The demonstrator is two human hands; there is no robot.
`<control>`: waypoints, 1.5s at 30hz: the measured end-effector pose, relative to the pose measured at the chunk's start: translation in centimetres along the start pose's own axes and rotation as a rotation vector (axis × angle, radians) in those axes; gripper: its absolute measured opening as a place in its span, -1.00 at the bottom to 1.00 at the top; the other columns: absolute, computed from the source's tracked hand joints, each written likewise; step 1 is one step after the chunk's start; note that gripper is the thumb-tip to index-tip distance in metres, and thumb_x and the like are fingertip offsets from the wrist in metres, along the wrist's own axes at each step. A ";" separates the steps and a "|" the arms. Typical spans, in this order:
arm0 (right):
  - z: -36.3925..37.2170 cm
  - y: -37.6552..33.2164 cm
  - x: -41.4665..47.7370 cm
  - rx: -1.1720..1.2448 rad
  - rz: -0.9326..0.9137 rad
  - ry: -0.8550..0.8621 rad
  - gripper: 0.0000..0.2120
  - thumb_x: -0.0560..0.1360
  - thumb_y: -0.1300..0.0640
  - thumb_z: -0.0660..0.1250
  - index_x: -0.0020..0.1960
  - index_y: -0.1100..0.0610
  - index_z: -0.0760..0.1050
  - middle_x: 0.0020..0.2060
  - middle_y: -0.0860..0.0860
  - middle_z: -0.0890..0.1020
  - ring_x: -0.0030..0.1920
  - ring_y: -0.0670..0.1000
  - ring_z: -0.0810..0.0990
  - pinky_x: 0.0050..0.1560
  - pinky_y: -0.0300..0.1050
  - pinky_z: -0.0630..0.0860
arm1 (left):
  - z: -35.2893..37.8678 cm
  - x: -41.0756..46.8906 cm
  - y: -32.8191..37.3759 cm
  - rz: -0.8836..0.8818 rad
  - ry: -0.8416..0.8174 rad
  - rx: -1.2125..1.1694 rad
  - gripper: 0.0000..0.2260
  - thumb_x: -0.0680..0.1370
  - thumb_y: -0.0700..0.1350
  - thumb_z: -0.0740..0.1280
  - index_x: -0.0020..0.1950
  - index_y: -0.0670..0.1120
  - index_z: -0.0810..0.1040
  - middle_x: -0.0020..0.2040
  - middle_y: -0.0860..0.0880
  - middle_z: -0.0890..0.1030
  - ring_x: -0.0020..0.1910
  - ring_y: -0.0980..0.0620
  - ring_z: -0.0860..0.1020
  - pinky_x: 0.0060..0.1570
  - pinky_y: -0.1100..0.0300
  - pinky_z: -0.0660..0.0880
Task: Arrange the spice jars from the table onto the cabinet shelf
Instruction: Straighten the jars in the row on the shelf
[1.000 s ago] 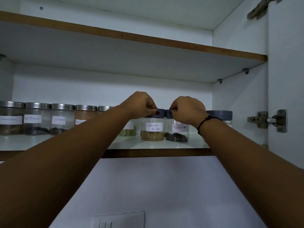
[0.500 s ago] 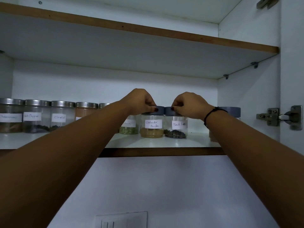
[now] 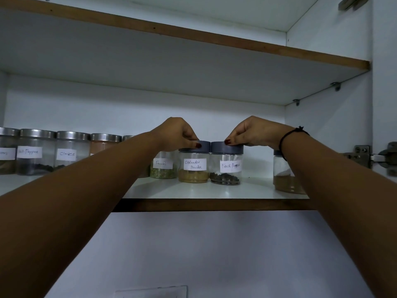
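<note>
Two clear jars with grey lids stand side by side, touching, on the white cabinet shelf. My left hand grips the lid of the coriander powder jar, which holds yellow-brown powder. On the lid of the black pepper jar, with dark peppercorns at its bottom, my right hand is closed. A fennel jar stands just left of them, partly behind my left arm.
Several steel-lidded jars, among them cloves, line the shelf's left. A larger grey-lidded jar of brown powder stands right, half hidden by my right forearm. An upper shelf hangs overhead. Door hinge at far right.
Both jars have slid slightly deeper onto the shelf and stand closer together, lids now touching. My hands stay on their lids; the camera has shifted a little.
</note>
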State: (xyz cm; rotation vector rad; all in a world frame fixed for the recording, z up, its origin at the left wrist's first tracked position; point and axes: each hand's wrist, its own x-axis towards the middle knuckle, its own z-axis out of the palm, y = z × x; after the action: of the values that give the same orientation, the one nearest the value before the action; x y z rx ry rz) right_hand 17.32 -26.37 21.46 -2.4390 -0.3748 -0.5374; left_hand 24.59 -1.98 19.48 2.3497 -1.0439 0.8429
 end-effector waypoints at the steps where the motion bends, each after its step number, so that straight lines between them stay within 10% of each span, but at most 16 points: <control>1: 0.1 0.0 0.2 0.003 0.002 0.002 -0.83 0.46 0.12 0.48 0.04 0.10 0.70 -0.02 -0.03 0.72 0.00 -0.14 0.60 0.10 -0.25 0.51 | 0.1 0.1 -0.2 -0.002 -0.004 0.007 -0.81 0.50 -0.05 0.49 0.07 -0.08 0.73 -0.02 -0.02 0.73 -0.06 0.09 0.66 -0.04 0.29 0.55; 30: 3.8 3.4 3.8 0.008 -0.117 0.221 -0.87 0.52 0.16 0.43 0.00 0.20 0.68 -0.12 -0.02 0.67 -0.15 -0.19 0.57 -0.20 -0.44 0.42 | 1.7 2.0 -2.1 -0.044 0.010 0.033 -0.80 0.48 -0.05 0.50 0.06 -0.09 0.73 -0.02 -0.05 0.73 0.00 0.05 0.65 0.00 0.25 0.49; 45: 5.7 4.5 4.2 -0.272 -0.199 0.152 -0.58 0.56 0.43 0.16 0.32 0.15 0.55 0.26 0.06 0.60 0.29 0.04 0.52 0.22 -0.25 0.38 | 3.1 2.1 -2.1 0.027 0.023 0.312 -0.83 0.59 -0.06 0.37 0.08 -0.08 0.70 -0.06 -0.05 0.69 -0.09 -0.03 0.60 -0.08 0.12 0.47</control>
State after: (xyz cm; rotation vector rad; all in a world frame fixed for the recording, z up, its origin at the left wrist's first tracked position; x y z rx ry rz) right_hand 24.35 -25.73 16.95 -2.6115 -0.5127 -0.9067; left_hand 28.40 -3.53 18.39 2.5768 -0.9973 1.1098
